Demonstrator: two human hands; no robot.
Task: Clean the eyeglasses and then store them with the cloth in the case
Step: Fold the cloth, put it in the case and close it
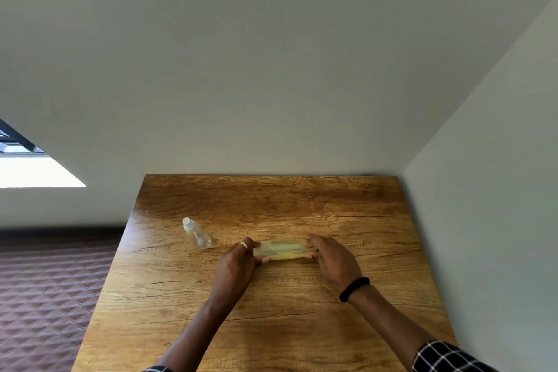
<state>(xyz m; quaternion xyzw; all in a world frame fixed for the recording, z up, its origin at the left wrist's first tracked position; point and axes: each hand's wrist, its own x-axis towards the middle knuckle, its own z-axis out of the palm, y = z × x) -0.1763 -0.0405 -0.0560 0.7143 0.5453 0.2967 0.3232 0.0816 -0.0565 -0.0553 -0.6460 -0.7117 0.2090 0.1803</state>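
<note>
In the head view, the see-through case [280,249] is low in the middle of the frame, down at the wooden bench [271,326]. The left hand [238,263] grips its left end and the right hand [332,260] grips its right end, likely to hold it steady for opening or shutting. Something yellow shows inside, but I cannot tell if the eyeglasses are in there. A small spray bottle [196,234] lies to the left of the hands, out of the way.

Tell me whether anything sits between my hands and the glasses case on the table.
Nothing visible does. The left hand and the right hand each grip one end of the case. The clear bottle sits on the table to its left, apart from it.
</note>
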